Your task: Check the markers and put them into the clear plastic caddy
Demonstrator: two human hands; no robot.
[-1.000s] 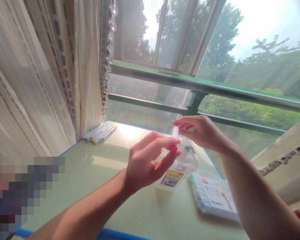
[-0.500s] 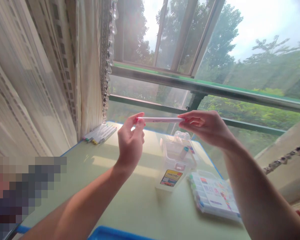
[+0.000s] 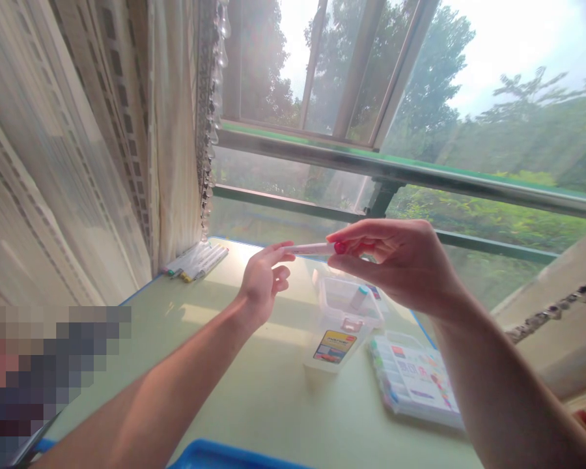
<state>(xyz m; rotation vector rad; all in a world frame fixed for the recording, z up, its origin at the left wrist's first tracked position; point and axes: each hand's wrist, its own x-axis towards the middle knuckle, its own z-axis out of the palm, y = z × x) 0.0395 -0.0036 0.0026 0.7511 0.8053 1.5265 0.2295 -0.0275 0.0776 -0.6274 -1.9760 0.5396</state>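
A white marker [image 3: 312, 249] with a pinkish-red end lies almost level in the air between my two hands. My left hand [image 3: 264, 281] pinches its left end between thumb and fingers. Around the red end at the right, the thumb and forefinger of my right hand [image 3: 388, 257] are closed. Below and slightly right of the marker stands a clear plastic box [image 3: 329, 312] with a yellow and blue label. One teal-capped marker [image 3: 360, 298] leans inside it.
Several white markers [image 3: 198, 262] lie at the table's far left by the curtain [image 3: 170, 130]. A flat clear case [image 3: 415, 378] with a printed sheet rests right of the box. A blue tray [image 3: 224, 456] edges the table [image 3: 254, 391] in front. The window stands behind.
The marker has swung from pointing away to lying crosswise, its red end going from my left hand to my right. My left hand has moved left.
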